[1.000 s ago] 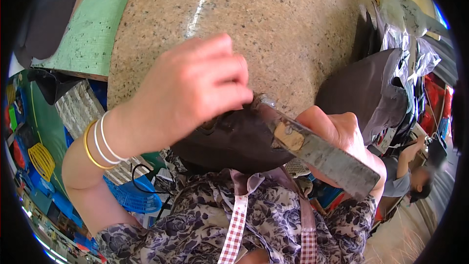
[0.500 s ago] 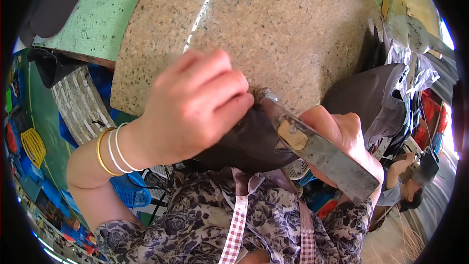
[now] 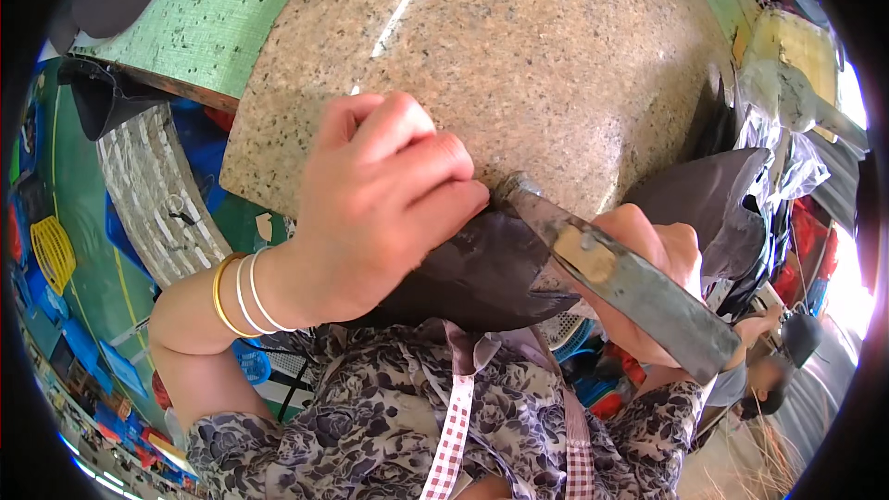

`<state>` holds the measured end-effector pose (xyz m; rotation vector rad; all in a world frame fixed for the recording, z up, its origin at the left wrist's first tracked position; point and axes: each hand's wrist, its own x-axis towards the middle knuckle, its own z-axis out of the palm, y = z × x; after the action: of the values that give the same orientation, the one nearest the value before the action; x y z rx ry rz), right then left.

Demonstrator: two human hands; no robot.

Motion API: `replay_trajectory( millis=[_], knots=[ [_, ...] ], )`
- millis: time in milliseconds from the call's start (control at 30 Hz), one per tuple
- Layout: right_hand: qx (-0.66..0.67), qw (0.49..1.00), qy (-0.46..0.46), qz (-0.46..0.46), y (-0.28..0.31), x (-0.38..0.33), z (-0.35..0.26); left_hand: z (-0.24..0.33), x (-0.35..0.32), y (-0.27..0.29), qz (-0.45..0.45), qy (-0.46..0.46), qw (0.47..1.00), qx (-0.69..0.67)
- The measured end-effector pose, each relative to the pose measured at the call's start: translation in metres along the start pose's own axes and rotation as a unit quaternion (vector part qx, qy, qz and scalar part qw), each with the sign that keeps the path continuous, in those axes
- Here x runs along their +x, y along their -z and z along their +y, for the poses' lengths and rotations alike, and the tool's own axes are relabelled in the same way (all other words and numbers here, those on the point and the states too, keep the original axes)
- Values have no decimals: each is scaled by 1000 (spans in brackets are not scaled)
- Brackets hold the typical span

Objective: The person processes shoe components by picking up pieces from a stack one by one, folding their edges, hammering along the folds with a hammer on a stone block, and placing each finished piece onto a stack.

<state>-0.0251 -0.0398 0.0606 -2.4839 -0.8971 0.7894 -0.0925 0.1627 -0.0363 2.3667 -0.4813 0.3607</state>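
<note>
A dark brown leather-like piece [image 3: 472,273] hangs over the near edge of a speckled stone slab [image 3: 519,56]. My left hand [image 3: 384,194] is closed in a pinch on the upper edge of this piece, its fingertips at the slab's edge. Gripped in my right hand [image 3: 648,255] is a hammer with a worn grey metal head [image 3: 639,292]; its narrow end touches or nearly touches the piece beside my left fingertips. The end of a wooden handle shows in the head, and the rest is hidden by the head and my hand.
More dark pieces [image 3: 699,194] lie at the slab's right side near crumpled clear plastic [image 3: 787,162]. A green board [image 3: 218,18] is at the far left. Below it is a white-streaked strip [image 3: 153,194]. Another person [image 3: 764,380] is at the lower right.
The view has shifted slightly. The hammer head stays close to my left fingertips, and my left hand keeps its pinch on the dark piece.
</note>
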Motion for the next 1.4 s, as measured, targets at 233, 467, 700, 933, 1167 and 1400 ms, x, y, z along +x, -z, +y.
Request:
replay_trajectory(
  millis=[233,467,700,933,1167,1400],
  knots=[
    [28,999,-15,1,-6,3,10,5,-7,0,38,23,999,-10],
    [-58,997,54,20,0,-3,5,21,-8,3,-15,-6,998,60],
    [81,997,6,-5,2,1,14,16,-28,-6,-13,-13,999,-38],
    [-41,988,57,-140,11,7,0,13,-27,-8,-2,-48,998,-29],
    [-37,984,170,-35,-11,0,12,10,-20,-6,3,-79,996,-31],
    [115,972,33,204,-10,-25,9,-4,-24,-12,13,-79,997,9]
  ],
)
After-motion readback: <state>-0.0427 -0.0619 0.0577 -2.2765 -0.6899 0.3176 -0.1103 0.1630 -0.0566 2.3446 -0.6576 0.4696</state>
